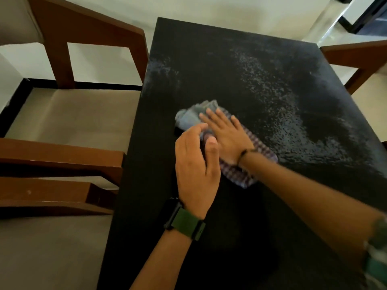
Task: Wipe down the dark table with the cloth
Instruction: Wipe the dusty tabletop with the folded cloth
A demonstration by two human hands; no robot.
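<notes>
A dark rectangular table point(240, 216) fills the middle of the head view; its far half glistens with wet droplets. A checked purple-and-white cloth point(240, 174) with a bunched grey-blue end lies near the table's middle. My right hand point(226, 135) lies flat on top of the cloth, fingers spread and pointing away from me. My left hand point(196, 164), with a green-strapped watch on its wrist, is beside it on the left, with thumb and fingers curled at the cloth's edge; a grip there cannot be made out.
A brown wooden chair with a beige seat point(69, 120) stands close against the table's left edge, and a second one point(52, 248) is nearer to me. Another wooden chair arm point(356, 53) reaches the far right corner. Pale floor lies beyond.
</notes>
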